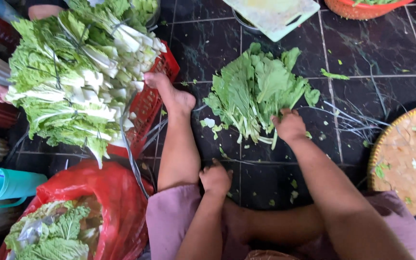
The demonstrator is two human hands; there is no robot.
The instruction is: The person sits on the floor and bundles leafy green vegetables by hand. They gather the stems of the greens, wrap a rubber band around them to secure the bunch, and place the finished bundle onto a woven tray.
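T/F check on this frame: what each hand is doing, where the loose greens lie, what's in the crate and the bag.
1. The right hand rests on the stems of the loose pile of leafy greens. True.
2. The left hand holds a knife. False: it is closed near the leg, no tool visible.
3. The loose greens lie on the dark tiled floor. True.
4. The red crate holds carrots. False: tied bundles of cabbage-like greens are piled on it.
5. The red plastic bag contains leafy greens. True.
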